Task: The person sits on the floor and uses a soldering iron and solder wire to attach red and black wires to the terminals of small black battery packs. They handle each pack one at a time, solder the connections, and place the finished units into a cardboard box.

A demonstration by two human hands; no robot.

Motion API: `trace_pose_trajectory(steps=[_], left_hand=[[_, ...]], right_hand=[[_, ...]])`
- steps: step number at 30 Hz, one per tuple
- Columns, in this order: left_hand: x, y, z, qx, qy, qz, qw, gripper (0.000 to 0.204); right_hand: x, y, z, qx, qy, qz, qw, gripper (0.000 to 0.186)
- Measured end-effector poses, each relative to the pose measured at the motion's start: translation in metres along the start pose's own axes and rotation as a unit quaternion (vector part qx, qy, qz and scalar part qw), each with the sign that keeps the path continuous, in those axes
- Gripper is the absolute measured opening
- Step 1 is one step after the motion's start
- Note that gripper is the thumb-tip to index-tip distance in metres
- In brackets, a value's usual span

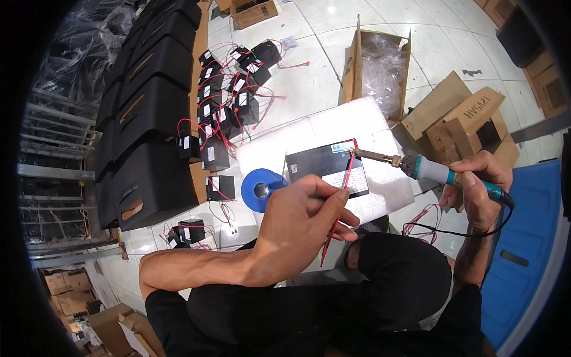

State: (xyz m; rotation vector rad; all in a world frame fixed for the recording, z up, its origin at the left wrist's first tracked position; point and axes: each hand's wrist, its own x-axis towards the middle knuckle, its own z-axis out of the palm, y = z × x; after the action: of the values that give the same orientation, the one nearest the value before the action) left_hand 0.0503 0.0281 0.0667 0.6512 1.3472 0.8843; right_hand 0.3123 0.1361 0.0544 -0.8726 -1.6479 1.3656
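Note:
My right hand (pixel 483 189) is closed around a soldering iron (pixel 431 171) with a white and teal handle. Its tip meets the far right corner of a black battery (pixel 312 159), beside the terminal there. Between the thumb and fingers of my left hand (pixel 306 223) is a red wire (pixel 347 178); the wire's upper end reaches the same corner, by the iron's tip. The battery lies on a white foam block (pixel 383 172). A blue spool (pixel 257 184) sits on the foam at the battery's left, partly behind my left hand.
Several small black batteries with red wires (pixel 220 119) cluster on the tiled floor, far left. Black cases (pixel 154 113) line the left side. An open carton (pixel 380 71) holds clear plastic; another cardboard box (pixel 470 122) stands at right. Loose red wires (pixel 419 226) lie near the blue panel (pixel 526 232).

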Motion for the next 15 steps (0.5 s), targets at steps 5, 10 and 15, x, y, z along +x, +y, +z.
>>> trace_pose_trajectory(steps=[5, 10, 15], left_hand=[[0.0008, 0.0000, 0.0001, -0.005, 0.004, -0.002, 1.000, 0.024], [0.0016, 0.0017, 0.0000, -0.004, 0.003, -0.006, 1.000, 0.024], [0.0030, 0.0033, 0.0014, -0.011, 0.001, -0.016, 1.000, 0.026]], right_hand=[[0.0007, -0.0005, -0.0001, -0.002, -0.005, -0.002, 1.000, 0.020], [0.0011, -0.0015, 0.0003, -0.006, -0.006, -0.004, 1.000, 0.020], [0.0013, -0.0018, -0.0002, -0.006, -0.007, -0.006, 1.000, 0.018]])
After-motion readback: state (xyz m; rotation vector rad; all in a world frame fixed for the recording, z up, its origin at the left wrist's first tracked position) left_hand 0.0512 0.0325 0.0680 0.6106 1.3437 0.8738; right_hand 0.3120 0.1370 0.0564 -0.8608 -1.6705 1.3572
